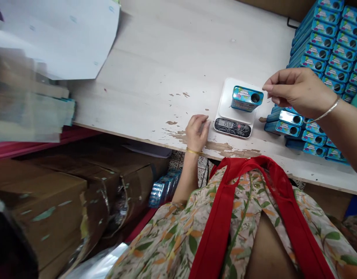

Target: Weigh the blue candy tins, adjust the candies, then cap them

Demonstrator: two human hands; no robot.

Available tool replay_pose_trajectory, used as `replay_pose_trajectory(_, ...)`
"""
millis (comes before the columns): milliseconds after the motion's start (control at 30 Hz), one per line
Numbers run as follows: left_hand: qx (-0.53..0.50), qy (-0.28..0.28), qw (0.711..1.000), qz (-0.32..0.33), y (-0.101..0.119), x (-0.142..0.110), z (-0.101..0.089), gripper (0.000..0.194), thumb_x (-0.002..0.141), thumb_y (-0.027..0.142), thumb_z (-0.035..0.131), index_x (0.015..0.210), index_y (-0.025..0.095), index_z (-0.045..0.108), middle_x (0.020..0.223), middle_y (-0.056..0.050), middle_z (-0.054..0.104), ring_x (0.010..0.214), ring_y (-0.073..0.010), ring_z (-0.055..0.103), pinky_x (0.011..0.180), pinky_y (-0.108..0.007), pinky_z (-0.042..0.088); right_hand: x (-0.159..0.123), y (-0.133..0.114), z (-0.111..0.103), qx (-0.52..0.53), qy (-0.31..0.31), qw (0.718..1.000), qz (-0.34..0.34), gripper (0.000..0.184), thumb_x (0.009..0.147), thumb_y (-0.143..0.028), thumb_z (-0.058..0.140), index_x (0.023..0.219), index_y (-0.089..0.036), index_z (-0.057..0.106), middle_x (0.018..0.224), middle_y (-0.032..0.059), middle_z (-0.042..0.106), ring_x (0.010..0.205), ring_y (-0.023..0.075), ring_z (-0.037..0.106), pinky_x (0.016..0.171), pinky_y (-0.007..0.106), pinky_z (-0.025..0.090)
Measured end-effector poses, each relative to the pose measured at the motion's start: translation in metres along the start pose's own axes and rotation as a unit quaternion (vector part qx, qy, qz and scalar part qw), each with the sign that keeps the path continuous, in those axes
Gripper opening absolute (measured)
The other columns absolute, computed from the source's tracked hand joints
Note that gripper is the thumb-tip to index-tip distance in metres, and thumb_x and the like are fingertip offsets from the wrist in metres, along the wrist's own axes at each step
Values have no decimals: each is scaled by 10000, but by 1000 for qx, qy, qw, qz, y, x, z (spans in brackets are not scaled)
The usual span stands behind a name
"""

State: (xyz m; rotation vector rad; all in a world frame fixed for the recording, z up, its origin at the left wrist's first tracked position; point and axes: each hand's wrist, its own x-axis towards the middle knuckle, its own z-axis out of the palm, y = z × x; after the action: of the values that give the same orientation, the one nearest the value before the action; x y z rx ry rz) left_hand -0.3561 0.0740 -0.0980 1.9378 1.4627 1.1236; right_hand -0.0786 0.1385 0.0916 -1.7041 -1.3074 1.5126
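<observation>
A blue tin [247, 97] marked "CARAMELO MACIZO", with a round dark spot on its top, stands on a white digital scale [222, 99]. The scale's display is lit, its digits hard to read. Just to the right of the tin, and apart from it, my right hand [300, 90] hovers with a bent thumb and fingers, holding nothing visible. My left hand [197, 132] rests at the table's front edge, left of the scale, its fingers curled in and nothing seen in them.
Stacked blue tins [324, 50] fill the right side of the white table [155, 50], with more tins [287, 128] near my right wrist. Large white sheets [79, 35] lie at upper left. Cardboard boxes [44, 193] and wrapped blue packs [163, 188] sit below the edge.
</observation>
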Motion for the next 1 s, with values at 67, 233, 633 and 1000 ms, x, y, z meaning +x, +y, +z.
replay_pose_trajectory(67,-14,18,999,24,5,12,1,280,994,417,526,1122,190,628,1049,-61,640,908,-158,636,837,-350,559,-8,5,1,75,-4,997,22,176,895,-36,615,745,-123,649,586,-7,559,473,48,434,447,214,286)
replay_pose_trajectory(233,-51,24,991,123,20,55,6,358,963,452,597,1245,232,576,1116,-65,617,946,-171,639,824,-351,559,-38,30,9,210,-42,974,66,95,865,-196,709,792,-141,684,670,1,569,499,47,434,433,191,289)
replay_pose_trajectory(633,-136,-197,957,163,29,105,41,810,782,657,726,1403,226,434,1289,-118,597,1195,-273,600,1017,-418,499,-52,93,62,425,-14,894,138,173,891,-273,654,905,-108,700,785,58,633,653,94,587,512,175,453)
replay_pose_trajectory(1000,-91,-135,952,259,54,100,29,304,921,352,600,1187,226,523,1090,-50,673,994,-186,643,848,-343,534,-38,89,77,497,18,850,172,300,998,-243,393,907,-104,642,737,50,621,586,99,586,492,182,458)
